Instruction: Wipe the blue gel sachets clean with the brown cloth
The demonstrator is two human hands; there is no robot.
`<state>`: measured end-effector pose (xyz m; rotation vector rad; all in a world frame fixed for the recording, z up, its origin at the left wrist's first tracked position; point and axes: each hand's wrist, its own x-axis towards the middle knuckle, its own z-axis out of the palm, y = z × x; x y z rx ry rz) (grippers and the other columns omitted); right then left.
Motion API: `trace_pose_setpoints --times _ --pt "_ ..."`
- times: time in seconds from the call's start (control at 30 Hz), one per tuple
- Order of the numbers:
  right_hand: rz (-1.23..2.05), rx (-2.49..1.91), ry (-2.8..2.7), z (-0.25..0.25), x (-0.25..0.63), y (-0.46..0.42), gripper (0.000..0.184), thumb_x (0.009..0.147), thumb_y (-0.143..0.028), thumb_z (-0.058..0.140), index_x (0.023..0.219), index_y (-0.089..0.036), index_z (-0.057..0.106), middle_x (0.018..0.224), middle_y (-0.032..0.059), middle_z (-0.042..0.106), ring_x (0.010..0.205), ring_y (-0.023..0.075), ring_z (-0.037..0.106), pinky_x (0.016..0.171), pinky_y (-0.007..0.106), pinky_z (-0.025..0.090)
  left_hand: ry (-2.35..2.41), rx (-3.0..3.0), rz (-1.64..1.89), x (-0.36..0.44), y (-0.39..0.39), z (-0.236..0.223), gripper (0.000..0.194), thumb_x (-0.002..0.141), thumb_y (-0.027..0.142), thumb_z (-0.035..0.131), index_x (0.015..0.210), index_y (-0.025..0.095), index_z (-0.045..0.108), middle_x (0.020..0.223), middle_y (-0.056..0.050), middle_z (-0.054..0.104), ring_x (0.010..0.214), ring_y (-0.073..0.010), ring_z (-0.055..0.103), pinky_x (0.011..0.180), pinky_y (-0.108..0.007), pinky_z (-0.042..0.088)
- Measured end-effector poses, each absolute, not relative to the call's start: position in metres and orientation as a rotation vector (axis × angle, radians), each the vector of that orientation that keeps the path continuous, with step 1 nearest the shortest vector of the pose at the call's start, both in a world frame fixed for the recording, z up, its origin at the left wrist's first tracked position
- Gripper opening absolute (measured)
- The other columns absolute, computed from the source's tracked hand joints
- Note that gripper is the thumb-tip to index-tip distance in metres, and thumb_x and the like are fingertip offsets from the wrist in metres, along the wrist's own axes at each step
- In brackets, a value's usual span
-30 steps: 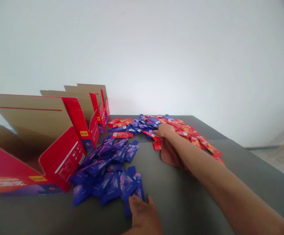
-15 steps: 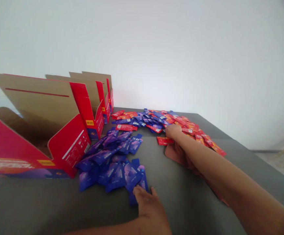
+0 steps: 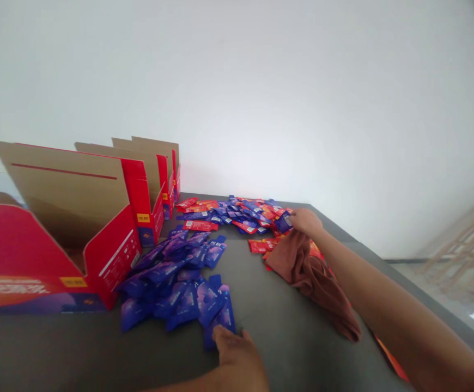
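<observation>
My left hand (image 3: 239,356) rests at the near edge of a heap of blue-purple sachets (image 3: 167,277), fingers apart, its fingertips against the nearest sachet. Further off, my right hand (image 3: 307,222) pinches a blue sachet (image 3: 284,222) at the right side of a mixed red and blue pile (image 3: 237,212). A crumpled brown cloth (image 3: 302,264) lies beneath my right hand and forearm, over some of the red sachets; whether the fingers also touch the cloth I cannot tell.
Red cardboard boxes (image 3: 110,261) with raised lids stand in a row on the left. Red sachets (image 3: 257,246) poke out beside the cloth, and an orange-red one (image 3: 392,356) shows under my right forearm. The grey table (image 3: 294,348) runs back to a white wall (image 3: 261,98).
My right hand has shifted slightly right and now has a blue sachet at its fingertips. More of the brown cloth shows, covering red sachets that were visible. My left hand stays by the blue heap.
</observation>
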<state>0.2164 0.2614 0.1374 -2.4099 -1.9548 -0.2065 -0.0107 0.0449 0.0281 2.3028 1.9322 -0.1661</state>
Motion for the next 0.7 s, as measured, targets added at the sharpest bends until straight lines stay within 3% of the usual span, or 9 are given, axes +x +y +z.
trace_pose_setpoints --times 0.2,0.33,0.43,0.57,0.7 --pt "-0.244 -2.175 -2.025 0.155 0.215 0.221 0.033 0.087 -0.029 0.034 0.085 -0.014 0.063 0.077 0.006 0.063 0.068 0.0153 0.056 0.058 0.023 0.035 1.879 2.338 -0.427 -0.011 0.038 0.051 0.039 0.079 0.009 0.038 0.111 0.018 0.058 0.111 -0.019 0.061 0.105 -0.0303 0.055 0.093 -0.047 0.039" --pt "-0.255 -1.967 -2.185 0.155 0.192 0.165 0.028 0.087 -0.031 0.036 0.081 -0.016 0.059 0.079 0.0034 0.061 0.07 0.0139 0.052 0.062 0.023 0.033 1.763 2.358 -0.546 -0.013 0.037 0.062 0.041 0.076 0.017 0.052 0.117 0.016 0.054 0.115 -0.02 0.059 0.107 -0.0343 0.053 0.092 -0.051 0.039" --pt "-0.302 -1.732 -2.419 0.139 0.166 0.111 0.021 0.086 -0.029 0.04 0.082 -0.018 0.057 0.084 0.0033 0.059 0.076 0.0151 0.051 0.066 0.025 0.032 1.693 2.343 -0.66 -0.014 0.04 0.067 0.048 0.074 0.027 0.059 0.12 0.017 0.051 0.119 -0.017 0.059 0.108 -0.0297 0.054 0.093 -0.05 0.04" --pt "-0.306 -1.465 -2.772 0.097 0.136 0.055 0.021 0.089 -0.028 0.036 0.084 -0.019 0.055 0.083 0.0046 0.056 0.072 0.0159 0.049 0.068 0.03 0.031 1.659 2.313 -0.77 -0.013 0.043 0.069 0.039 0.078 0.038 0.054 0.112 0.019 0.053 0.112 -0.007 0.061 0.099 -0.0207 0.057 0.086 -0.047 0.046" --pt "0.0 -1.195 -2.945 0.069 0.137 0.04 0.029 0.088 -0.044 0.039 0.09 -0.021 0.055 0.08 0.0026 0.057 0.068 0.0157 0.05 0.062 0.028 0.03 1.693 2.331 -0.796 -0.013 0.043 0.069 0.033 0.079 0.039 0.051 0.105 0.018 0.056 0.109 -0.005 0.06 0.097 -0.0198 0.056 0.084 -0.045 0.047"
